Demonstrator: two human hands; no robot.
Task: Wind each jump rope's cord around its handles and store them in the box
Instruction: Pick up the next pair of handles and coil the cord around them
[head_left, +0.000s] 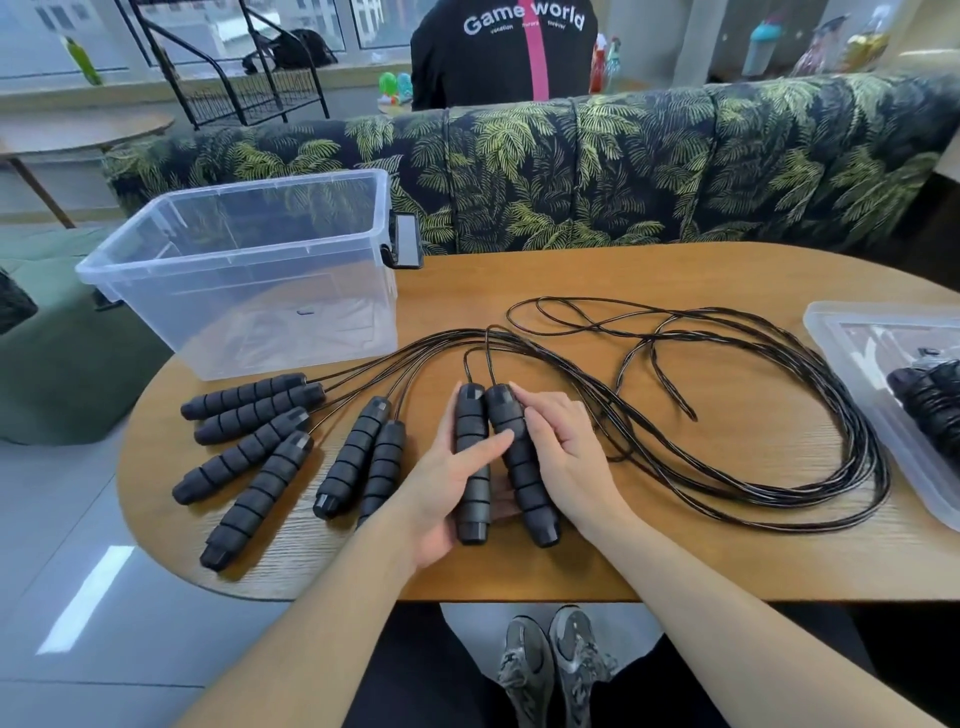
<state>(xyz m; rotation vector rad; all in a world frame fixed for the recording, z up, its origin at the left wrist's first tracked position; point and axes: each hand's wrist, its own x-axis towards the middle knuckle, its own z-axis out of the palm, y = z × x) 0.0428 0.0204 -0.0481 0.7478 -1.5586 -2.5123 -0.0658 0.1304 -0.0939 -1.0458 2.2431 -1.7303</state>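
My left hand (447, 483) curled around one black foam handle (471, 462), thumb lying across its front and fingers wrapped beneath, while my right hand (563, 457) gripped the handle (522, 462) just beside it, fingers bent over its upper half. The two handles stood almost parallel, touching near their tops, their lower ends pointing back toward me above the near edge of the wooden table (675, 561). From their caps thin black cords (779, 499) ran away and swept to the right in long loose loops spread over the tabletop, mingled with the cords of the other ropes. To my left lay six more handles: a pair (361, 457) near my left wrist, and four others (249, 441) fanned out farther left, all unwound. The clear plastic box (244, 270) sat at the far left of the table, partly over its edge, open. At the right edge rested a clear lid (857, 364) with a dark bundle (930, 400) on it; I could not tell what that was. Beyond the table ran a leaf-patterned sofa (623, 166).
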